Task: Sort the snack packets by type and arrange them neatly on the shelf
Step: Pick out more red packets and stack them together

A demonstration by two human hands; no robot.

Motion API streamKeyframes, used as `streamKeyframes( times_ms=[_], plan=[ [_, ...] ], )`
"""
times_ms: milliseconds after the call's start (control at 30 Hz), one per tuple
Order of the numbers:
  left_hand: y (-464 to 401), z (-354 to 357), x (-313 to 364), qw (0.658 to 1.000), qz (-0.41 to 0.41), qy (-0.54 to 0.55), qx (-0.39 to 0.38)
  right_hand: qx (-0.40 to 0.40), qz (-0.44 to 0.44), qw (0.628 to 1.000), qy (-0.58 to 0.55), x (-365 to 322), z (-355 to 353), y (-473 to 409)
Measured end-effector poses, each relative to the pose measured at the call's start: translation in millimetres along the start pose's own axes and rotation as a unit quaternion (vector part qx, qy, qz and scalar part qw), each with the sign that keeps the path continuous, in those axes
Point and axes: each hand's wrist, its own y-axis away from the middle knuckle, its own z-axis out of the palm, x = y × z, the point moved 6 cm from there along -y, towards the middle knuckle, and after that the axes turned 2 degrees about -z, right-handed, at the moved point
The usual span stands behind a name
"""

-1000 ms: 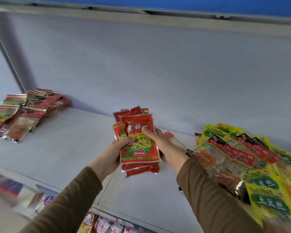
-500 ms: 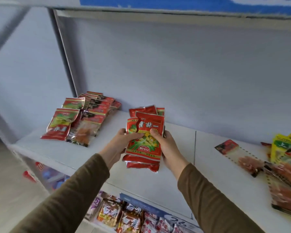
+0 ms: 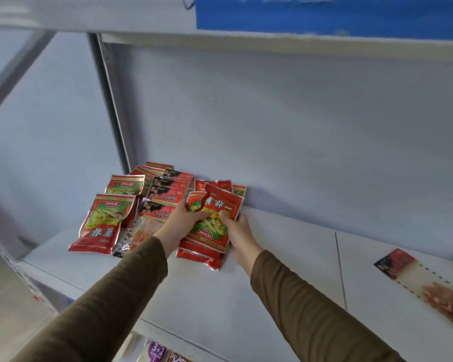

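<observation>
1. A fanned stack of glossy red foil snack packets (image 3: 215, 226) lay between both hands low over the white shelf (image 3: 285, 257), its long axis running from the person toward the back wall.
2. The left hand (image 3: 179, 223) gripped the stack's left edge, thumb curled over the top packet; the right hand (image 3: 239, 232) pinched its right edge.
3. Just left, touching or nearly so, sat a pile of red-and-black packets (image 3: 165, 197) and matching red packets (image 3: 102, 223); the left hand was nearer that pile.
4. A clear-windowed packet (image 3: 424, 280) lay well apart to the right.
5. A blue sign (image 3: 324, 14) hung on the shelf above.
</observation>
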Motion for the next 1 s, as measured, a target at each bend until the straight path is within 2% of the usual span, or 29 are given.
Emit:
streamKeyframes(
  times_ms=[133,300,433,633,733,867,1000],
  plan=[
    [-14,-10,3,0.999,0.026,-0.022,-0.010,0.031,-0.013,0.999,0.018,2,14,-18],
    [-22,-13,0,0.995,0.034,-0.051,-0.081,0.049,-0.060,0.994,0.073,4,20,-20],
    [-26,-16,4,0.989,0.058,-0.090,-0.105,0.062,-0.081,0.994,0.031,4,30,-12],
    [-34,-19,2,0.980,0.045,-0.077,-0.178,0.052,-0.068,0.996,0.033,9,46,-7],
    [-35,-22,2,0.978,0.059,-0.096,-0.173,0.092,-0.079,0.991,0.053,7,42,-5],
    [-28,-23,9,0.969,0.120,-0.139,-0.163,0.076,-0.067,0.994,0.036,3,49,2],
    [-22,-29,17,0.951,0.189,-0.221,-0.101,0.075,-0.068,0.993,0.055,-5,46,11]
  ],
)
